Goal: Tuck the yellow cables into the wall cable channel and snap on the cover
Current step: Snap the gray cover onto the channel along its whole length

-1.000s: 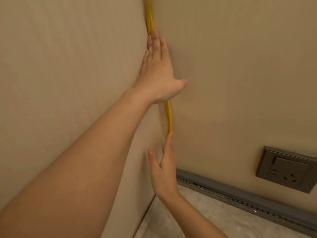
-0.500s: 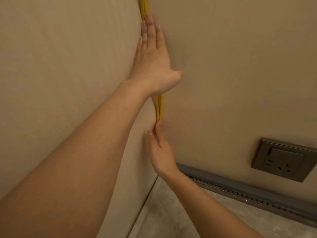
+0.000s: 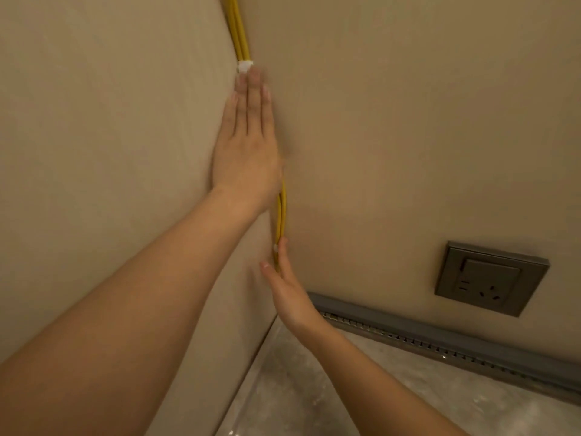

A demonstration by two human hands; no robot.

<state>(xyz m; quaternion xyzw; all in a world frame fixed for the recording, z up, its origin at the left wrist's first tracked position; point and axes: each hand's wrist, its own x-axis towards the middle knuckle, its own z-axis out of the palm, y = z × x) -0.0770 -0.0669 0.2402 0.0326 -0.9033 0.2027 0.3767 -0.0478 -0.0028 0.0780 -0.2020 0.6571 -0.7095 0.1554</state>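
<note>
Head view shows the yellow cables running down the inner corner where two beige walls meet. The left hand lies flat and released over them, fingertips just below a white tie. Lower down, the right hand, also released and flat, presses its fingers against the cables, near a grey wall socket and grey baseboard strip.

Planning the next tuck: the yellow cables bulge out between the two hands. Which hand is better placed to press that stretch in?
Probably the right hand: its fingertips already touch the yellow cables just below the bulge. The left hand lies flat higher up, near the white clip.
</note>
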